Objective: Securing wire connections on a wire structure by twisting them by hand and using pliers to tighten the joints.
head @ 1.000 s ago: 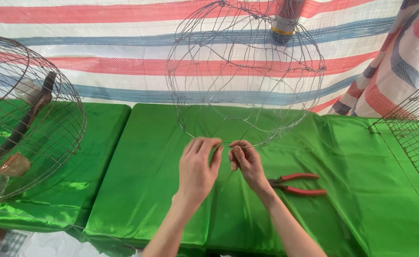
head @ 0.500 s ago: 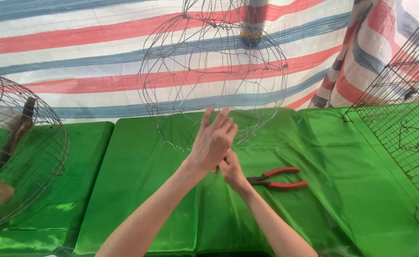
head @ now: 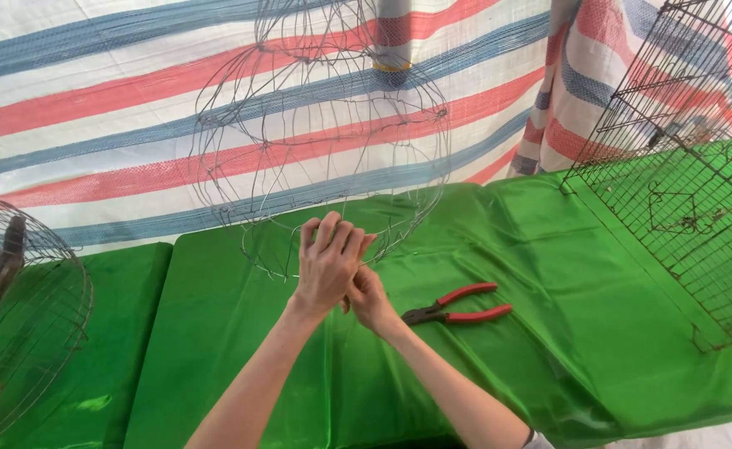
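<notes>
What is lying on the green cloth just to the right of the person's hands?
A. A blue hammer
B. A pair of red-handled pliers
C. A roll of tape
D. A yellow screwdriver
B: a pair of red-handled pliers lies flat on the green cloth, untouched, just right of the right hand, while both hands work at the bottom edge of the round wire frame.
</notes>
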